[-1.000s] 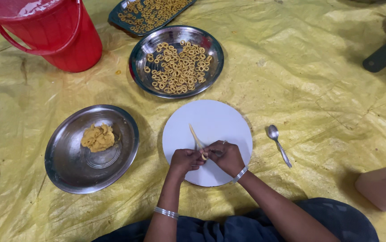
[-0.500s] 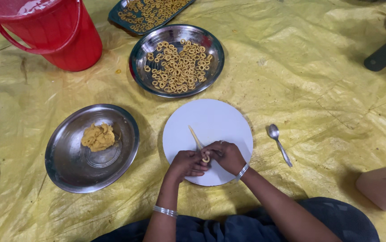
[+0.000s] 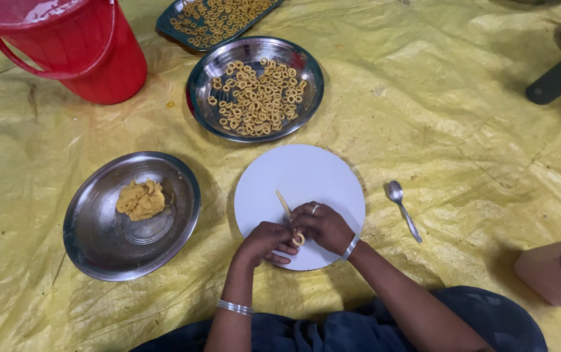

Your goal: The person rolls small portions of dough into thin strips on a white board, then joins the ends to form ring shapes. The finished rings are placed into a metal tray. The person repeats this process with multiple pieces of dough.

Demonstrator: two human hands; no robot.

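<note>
Head view shows me the left hand (image 3: 262, 242) and right hand (image 3: 323, 226) pressed together over the near edge of a round white board (image 3: 300, 189), both pinched on a thin strip of dough (image 3: 285, 206) whose free end slants away from the fingers across the board. Left of the hands I see a steel plate (image 3: 130, 215) holding a lump of dough (image 3: 140, 199); beyond them sits a steel dish of dough rings (image 3: 256, 88), and a spoon (image 3: 403, 208) lies just right on the yellow sheet (image 3: 463, 130).
</note>
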